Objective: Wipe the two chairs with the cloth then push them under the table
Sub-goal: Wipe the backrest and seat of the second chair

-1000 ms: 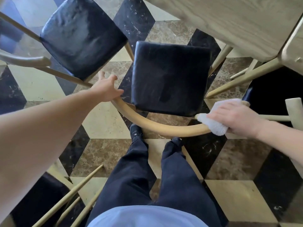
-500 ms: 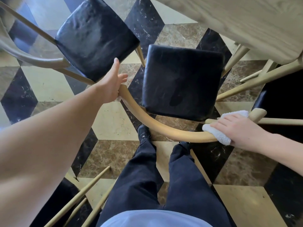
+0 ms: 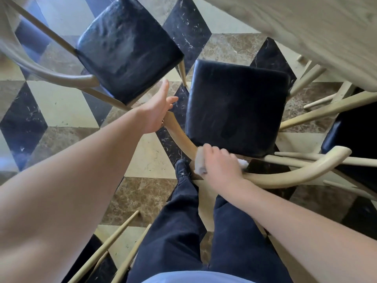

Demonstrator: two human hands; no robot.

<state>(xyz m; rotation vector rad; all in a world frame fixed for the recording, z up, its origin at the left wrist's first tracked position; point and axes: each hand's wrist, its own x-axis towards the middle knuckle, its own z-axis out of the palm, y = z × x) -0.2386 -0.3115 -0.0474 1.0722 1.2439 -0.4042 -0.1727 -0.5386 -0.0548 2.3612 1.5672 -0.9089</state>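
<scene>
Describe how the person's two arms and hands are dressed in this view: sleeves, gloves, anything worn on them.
Both arms are bare along their whole visible length; no sleeve shows. The left hand and the right hand wear no gloves, and no watch, bracelet or ring is visible. Below the arms, the person wears dark navy trousers, a dark shoe and a pale blue top at the bottom edge.

Light: bright, soft daylight seen from upper left | glare: pale sheen noted on left chair seat & floor | blur: tabletop smeared w/ motion | edges: strong wide-angle bending | shadows: faint.
</scene>
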